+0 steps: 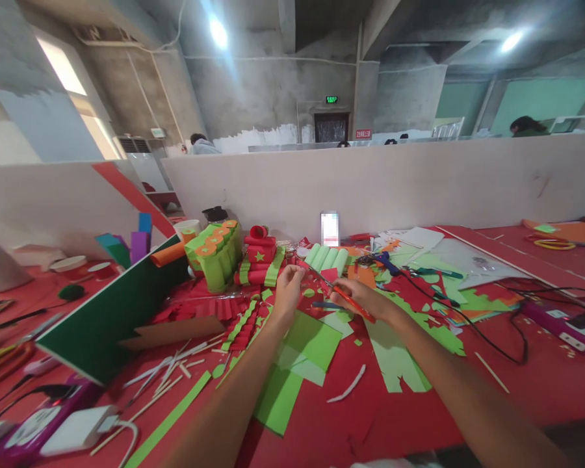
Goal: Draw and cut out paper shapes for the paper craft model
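My left hand [286,289] is raised over the red table [380,416], its fingers pinched on a small red paper piece [299,265]. My right hand [358,298] is closed round red-handled scissors [344,296], whose blades point up and left toward that piece. Both hands hover above sheets of light green paper [312,341] and red scraps. Just behind them lie green paper rolls [327,257] and a red rolled paper stack with a green star [260,255].
A dark green board [102,318] leans at the left. White sticks [170,370] and a green strip lie near it. A purple power strip [560,322] with black cable sits at the right, another at the lower left. A phone [329,228] stands against the white partition.
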Tool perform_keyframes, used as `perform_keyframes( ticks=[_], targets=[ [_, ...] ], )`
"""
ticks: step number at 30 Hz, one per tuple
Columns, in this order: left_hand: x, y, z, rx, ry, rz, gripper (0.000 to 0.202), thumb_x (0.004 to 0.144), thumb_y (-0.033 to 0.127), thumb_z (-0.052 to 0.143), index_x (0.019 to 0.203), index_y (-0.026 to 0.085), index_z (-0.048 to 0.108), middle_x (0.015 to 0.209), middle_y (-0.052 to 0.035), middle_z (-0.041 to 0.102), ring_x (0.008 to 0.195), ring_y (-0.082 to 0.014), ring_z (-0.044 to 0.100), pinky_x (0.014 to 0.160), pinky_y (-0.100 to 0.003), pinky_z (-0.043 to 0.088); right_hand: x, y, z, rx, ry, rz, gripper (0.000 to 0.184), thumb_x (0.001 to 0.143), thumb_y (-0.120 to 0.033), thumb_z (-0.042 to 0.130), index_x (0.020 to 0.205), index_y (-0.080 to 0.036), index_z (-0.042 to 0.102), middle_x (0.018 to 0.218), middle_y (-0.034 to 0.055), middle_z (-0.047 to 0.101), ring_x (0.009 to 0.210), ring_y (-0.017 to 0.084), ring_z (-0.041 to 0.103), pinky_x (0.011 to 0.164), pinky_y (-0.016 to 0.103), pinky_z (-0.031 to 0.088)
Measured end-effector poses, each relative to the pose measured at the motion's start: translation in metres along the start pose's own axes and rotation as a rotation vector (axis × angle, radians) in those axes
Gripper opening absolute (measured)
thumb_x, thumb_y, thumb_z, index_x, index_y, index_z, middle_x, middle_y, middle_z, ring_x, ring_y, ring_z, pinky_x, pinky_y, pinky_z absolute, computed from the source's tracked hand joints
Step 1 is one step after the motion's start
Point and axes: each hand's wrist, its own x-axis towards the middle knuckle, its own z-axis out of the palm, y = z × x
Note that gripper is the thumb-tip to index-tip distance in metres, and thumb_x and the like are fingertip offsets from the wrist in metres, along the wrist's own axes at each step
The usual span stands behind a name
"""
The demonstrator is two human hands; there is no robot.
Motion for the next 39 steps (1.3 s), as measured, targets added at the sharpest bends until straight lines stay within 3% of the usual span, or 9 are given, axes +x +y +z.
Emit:
perform_keyframes(
  ticks=[9, 23, 39],
  targets=[
    [-0.0063, -0.0002, 0.0076, 0.003, -0.099, 0.003, 0.025, 0.071, 0.038, 0.070, 0.074, 0.019, 0.053, 0.073, 0.0014, 0.062, 0.075, -0.0163, 0.068, 0.067, -0.025, 0.052, -0.0008, -0.0062, 0.0032, 0.037, 0.001, -0.003, 0.043, 0.083, -0.060, 0.060, 0.086, -0.018, 0.055, 0.063, -0.0056, 0.043, 0.051, 0.009, 0.036, 0.045, 0.020, 0.028],
    [-0.0072, 0.0052, 0.0078, -0.002, -0.124, 0.023, 0.023, 0.072, 0.035, 0.069, 0.072, 0.019, 0.052, 0.071, 0.0023, 0.060, 0.067, -0.0128, 0.063, 0.061, -0.022, 0.049, 0.0007, -0.0027, 0.0021, 0.034, -0.008, -0.017, 0.044, 0.087, -0.061, 0.055, 0.086, -0.018, 0.054, 0.061, -0.0063, 0.040, 0.047, 0.007, 0.031, 0.041, 0.020, 0.023],
    [-0.0031, 0.0058, 0.0054, 0.028, -0.129, -0.002, 0.026, 0.070, 0.039, 0.070, 0.072, 0.019, 0.053, 0.073, 0.0013, 0.062, 0.070, -0.0147, 0.064, 0.060, -0.022, 0.047, 0.0030, -0.0032, 0.0034, 0.037, 0.000, 0.000, 0.045, 0.084, -0.062, 0.057, 0.090, -0.018, 0.058, 0.066, -0.0039, 0.046, 0.049, 0.008, 0.034, 0.043, 0.020, 0.027]
  ],
)
